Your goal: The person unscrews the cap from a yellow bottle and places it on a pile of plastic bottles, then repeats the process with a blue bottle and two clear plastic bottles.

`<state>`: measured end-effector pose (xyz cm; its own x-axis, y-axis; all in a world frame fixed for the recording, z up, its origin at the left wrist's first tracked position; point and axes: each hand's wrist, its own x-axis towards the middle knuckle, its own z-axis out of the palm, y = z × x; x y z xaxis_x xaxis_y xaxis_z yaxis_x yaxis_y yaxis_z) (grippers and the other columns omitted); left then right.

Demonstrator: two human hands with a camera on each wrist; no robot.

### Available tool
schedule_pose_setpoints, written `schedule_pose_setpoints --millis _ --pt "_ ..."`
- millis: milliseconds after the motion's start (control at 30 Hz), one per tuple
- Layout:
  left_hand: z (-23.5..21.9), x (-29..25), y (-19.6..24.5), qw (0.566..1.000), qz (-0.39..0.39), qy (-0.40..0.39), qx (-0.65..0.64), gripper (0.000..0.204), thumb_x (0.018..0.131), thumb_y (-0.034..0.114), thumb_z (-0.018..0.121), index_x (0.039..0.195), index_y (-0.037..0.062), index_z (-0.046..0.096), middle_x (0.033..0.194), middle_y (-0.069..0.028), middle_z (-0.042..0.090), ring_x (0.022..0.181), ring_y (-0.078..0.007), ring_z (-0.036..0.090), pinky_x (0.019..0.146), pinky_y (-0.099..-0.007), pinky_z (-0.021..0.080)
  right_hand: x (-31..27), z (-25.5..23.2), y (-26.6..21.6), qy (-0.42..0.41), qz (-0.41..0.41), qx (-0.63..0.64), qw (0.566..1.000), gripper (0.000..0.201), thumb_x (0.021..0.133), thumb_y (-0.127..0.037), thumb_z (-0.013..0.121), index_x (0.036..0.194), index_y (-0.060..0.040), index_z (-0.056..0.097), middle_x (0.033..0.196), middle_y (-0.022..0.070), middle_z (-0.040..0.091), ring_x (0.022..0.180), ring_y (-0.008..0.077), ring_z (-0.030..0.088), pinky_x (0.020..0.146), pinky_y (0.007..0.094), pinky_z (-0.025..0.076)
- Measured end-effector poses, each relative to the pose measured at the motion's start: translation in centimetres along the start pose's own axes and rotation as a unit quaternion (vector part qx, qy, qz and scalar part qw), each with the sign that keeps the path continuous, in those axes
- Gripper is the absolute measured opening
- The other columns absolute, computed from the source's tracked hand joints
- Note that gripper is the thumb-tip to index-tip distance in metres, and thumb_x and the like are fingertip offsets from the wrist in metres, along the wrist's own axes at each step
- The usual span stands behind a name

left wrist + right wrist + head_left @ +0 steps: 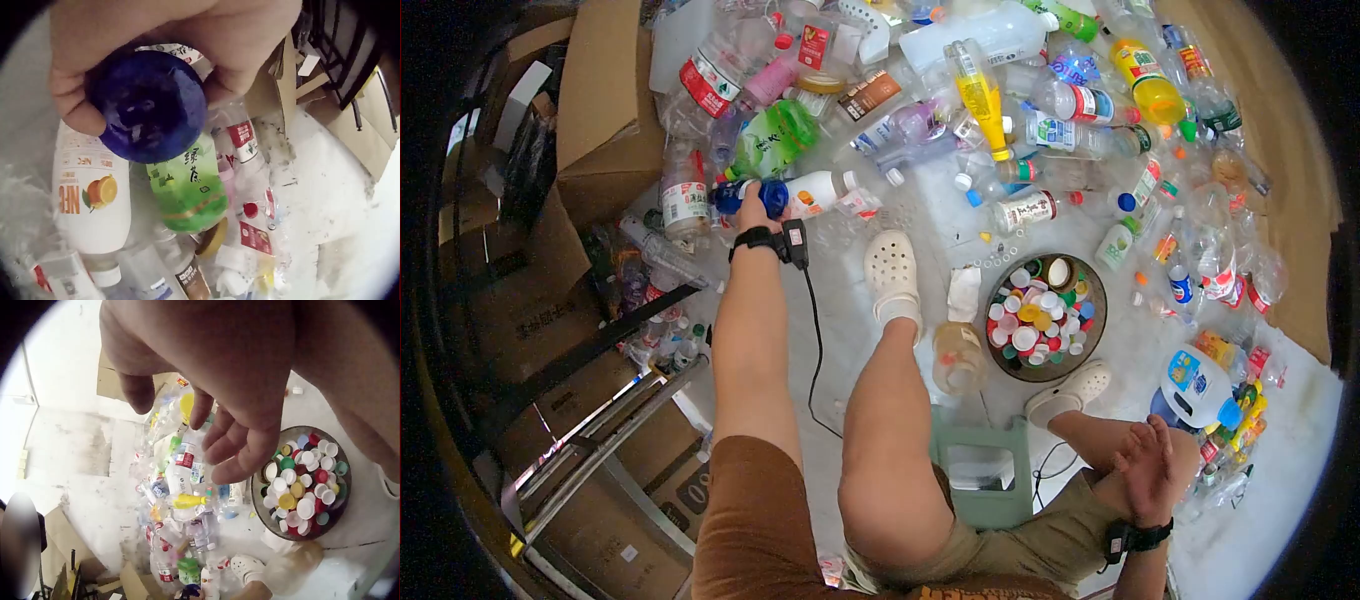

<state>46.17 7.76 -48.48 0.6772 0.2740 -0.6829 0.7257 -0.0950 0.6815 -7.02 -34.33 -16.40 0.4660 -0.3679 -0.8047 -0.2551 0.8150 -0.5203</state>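
Observation:
At the left of the pile, my left hand (752,214) grips a dark blue bottle (774,198). The left wrist view shows the bottle's round blue end (151,106), with thumb and fingers wrapped about its sides. Right beside it lies a white juice bottle (94,200) with an orange printed on it. A green tea bottle (187,194) lies just beyond. Over my knee, my right hand (1148,468) is held up with nothing in it, its fingers loosely spread. The right wrist view shows those fingers (231,447) hanging relaxed.
A round bowl (1042,374) of colourful caps stands on the floor between my feet. Many plastic bottles spread across the far floor. Cardboard boxes (612,130) and a metal frame (595,445) flank my left side. A green stool (978,436) and a cloudy jar (958,358) are close in front.

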Motion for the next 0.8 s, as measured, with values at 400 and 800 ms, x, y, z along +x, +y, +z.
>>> schedule_pose_setpoints --millis 400,800 --pt "-8.3 -34.4 4.5 0.901 0.281 -0.331 0.008 0.088 0.074 0.019 0.065 0.145 -0.0021 0.018 0.137 -0.0140 0.040 0.128 -0.0248 0.039 0.108 -0.0370 0.030 -3.3 -1.6 1.3 -0.138 -0.060 0.053 0.987 0.043 0.092 -0.027 0.058 0.128 -0.0090 0.044 0.115 0.0112 0.056 0.101 0.0235 0.055 0.082 0.0355 0.046" --pt "-13.1 -66.4 1.2 0.739 0.374 -0.542 0.141 0.103 0.070 0.019 0.072 0.148 0.0024 0.005 0.144 -0.0195 0.030 0.136 -0.0290 0.030 0.112 -0.0401 0.020 -18.8 2.9 2.7 -0.470 -0.193 -0.205 0.837 0.078 0.082 -0.022 0.070 0.143 -0.0072 0.023 0.135 0.0136 0.041 0.126 0.0247 0.042 0.104 0.0409 0.037"
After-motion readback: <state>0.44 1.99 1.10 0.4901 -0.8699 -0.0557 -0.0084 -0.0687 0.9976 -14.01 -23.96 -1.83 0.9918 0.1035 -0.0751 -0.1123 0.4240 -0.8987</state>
